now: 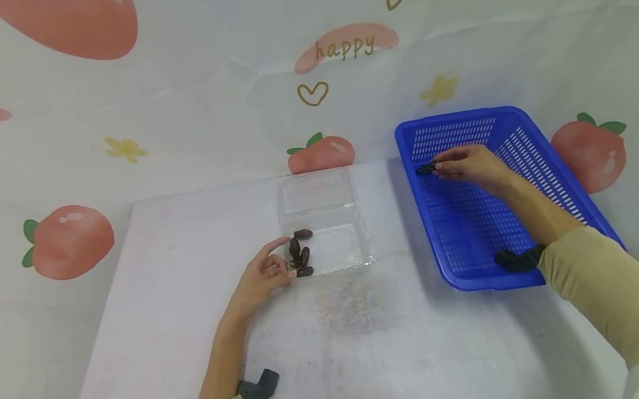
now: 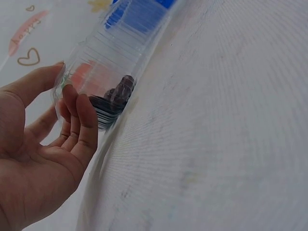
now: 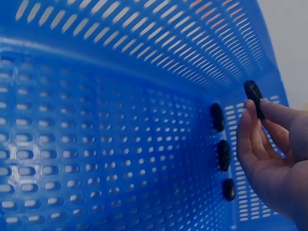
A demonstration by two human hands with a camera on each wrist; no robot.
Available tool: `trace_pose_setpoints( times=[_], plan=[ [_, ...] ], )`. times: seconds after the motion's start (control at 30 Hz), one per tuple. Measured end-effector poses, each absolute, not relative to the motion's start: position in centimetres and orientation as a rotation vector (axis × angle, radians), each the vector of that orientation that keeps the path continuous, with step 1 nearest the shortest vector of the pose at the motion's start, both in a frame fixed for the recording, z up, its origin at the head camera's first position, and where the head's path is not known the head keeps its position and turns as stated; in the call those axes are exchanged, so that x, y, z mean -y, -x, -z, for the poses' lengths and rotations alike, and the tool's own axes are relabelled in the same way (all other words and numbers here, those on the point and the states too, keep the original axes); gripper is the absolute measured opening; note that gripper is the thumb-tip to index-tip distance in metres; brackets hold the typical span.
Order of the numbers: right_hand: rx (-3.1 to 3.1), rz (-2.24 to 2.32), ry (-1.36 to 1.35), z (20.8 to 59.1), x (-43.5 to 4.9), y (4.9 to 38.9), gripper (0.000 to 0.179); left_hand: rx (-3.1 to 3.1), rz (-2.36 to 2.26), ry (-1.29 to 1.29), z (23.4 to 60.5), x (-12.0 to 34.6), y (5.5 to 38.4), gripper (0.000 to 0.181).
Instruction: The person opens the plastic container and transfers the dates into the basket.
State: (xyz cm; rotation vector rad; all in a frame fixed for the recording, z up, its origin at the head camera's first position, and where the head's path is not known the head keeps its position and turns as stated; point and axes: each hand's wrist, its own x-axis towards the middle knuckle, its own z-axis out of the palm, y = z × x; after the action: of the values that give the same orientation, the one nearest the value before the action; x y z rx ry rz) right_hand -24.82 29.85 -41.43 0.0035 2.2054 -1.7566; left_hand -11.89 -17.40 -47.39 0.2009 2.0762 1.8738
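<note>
A clear plastic clamshell box (image 1: 343, 248) lies with its lid (image 1: 319, 193) folded back. Several dark brown dates (image 1: 304, 257) are gathered at its left side, partly seen through the wall in the left wrist view. My left hand (image 1: 260, 276) holds that left side, thumb and index finger spread along it and the other fingers bent. Over the far left part of a blue plastic basket (image 1: 468, 225), my right hand (image 1: 474, 165) pinches one dark date (image 3: 252, 94) between thumb and fingertips. Three more dates (image 3: 223, 155) lie in a row on the basket floor, beside its wall.
Box and basket stand on a white-covered table (image 1: 188, 253), the basket to the right. A printed cloth (image 1: 205, 108) with fruit and hearts hangs behind. Dark bands with a curved piece sit on the left wrist (image 1: 260, 386) and right wrist (image 1: 518, 260).
</note>
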Motion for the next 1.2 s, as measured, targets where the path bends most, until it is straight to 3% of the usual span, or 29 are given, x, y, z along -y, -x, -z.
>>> trace_pose_setpoints(
  times=[0.67,1.2],
  plan=[
    [-2.227,1.598,-0.077,43.8,-29.9,25.3,0.044,-2.082,-1.85,-0.216,47.2,17.3,12.1,0.067],
    [-2.259,1.382,-0.096,43.1,-30.2,25.3,0.046,-2.096,-1.836,-0.216,47.3,17.5,12.0,0.068]
  ],
)
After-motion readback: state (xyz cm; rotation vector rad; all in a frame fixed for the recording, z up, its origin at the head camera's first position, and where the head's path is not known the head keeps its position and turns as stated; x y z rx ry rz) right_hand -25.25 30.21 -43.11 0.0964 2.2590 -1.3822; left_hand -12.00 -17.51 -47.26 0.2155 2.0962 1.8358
